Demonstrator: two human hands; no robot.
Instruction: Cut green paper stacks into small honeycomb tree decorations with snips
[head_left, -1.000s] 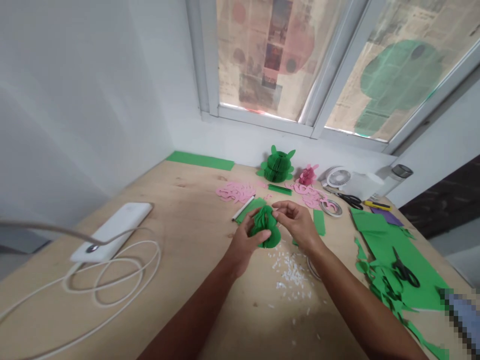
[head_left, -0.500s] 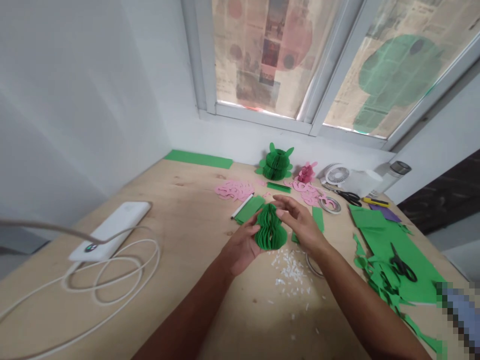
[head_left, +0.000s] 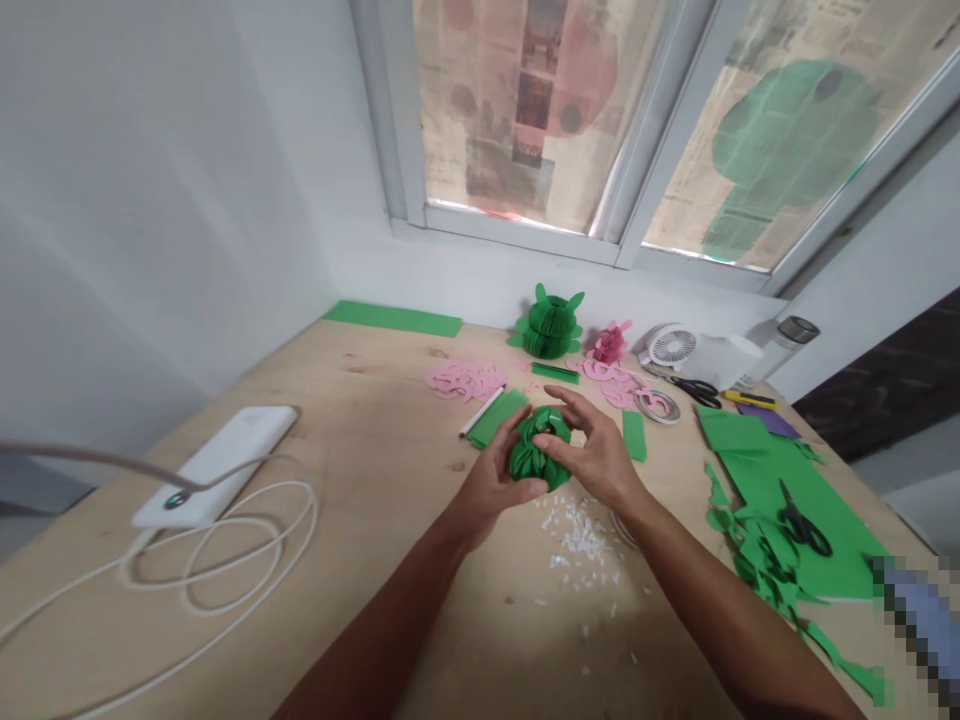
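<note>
Between my two hands is a green paper honeycomb figure [head_left: 541, 462], made of many folded layers, its pleated top tilted toward me. My left hand [head_left: 491, 482] cups its left side, the thumb along the lower front. From the right, my right hand [head_left: 596, 450] holds it, thumb pressed on the top near the centre and fingers curved round the far side. Behind the hands lie a green paper piece [head_left: 499, 418] and a white pen [head_left: 482, 412]. White paper bits [head_left: 581, 540] are scattered on the table below the figure.
A finished-looking green paper figure [head_left: 550, 328] and a smaller pink one [head_left: 610, 343] stand by the wall. Pink scraps [head_left: 465, 380], a tape roll [head_left: 658, 406], black scissors [head_left: 804, 525] on green sheets [head_left: 832, 530], and a white power bank [head_left: 217, 465] with cable lie around.
The green honeycomb figure has turned from a side-on, upright view to showing its top. My right thumb has moved onto it, and my left thumb now lies along its lower front.
</note>
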